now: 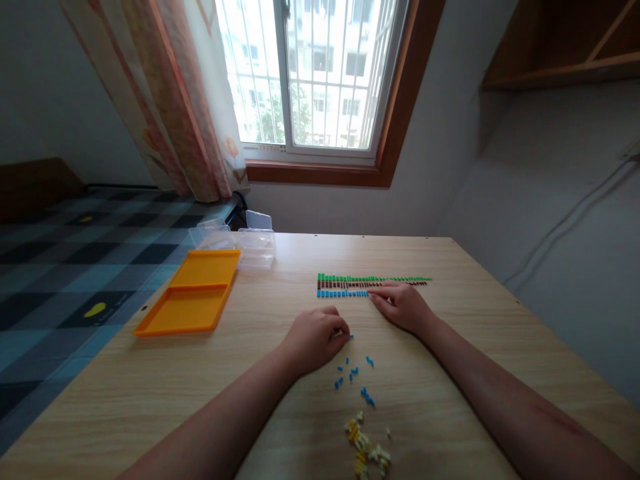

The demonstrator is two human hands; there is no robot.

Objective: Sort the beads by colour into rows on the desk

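Observation:
My left hand [316, 339] is over the middle of the table, its thumb and fingertips closed on a small blue block [351, 337]. Farther away, my right hand [403, 305] has its fingertips pressed together at the right end of a row of blue blocks [333, 294], seemingly on a tiny block mostly hidden by the fingers. Behind that row run a line of dark brown blocks [340, 285] and a line of green blocks [343, 279]. Several loose blue blocks [355, 371] lie scattered in front of my left hand.
A pile of yellow and cream blocks [361, 440] lies near the table's front edge. At the left is an opened orange case [220, 310], with clear plastic boxes [257, 250] behind it. A checked bed [65, 267] adjoins the wooden table [240, 373]; a window rises beyond.

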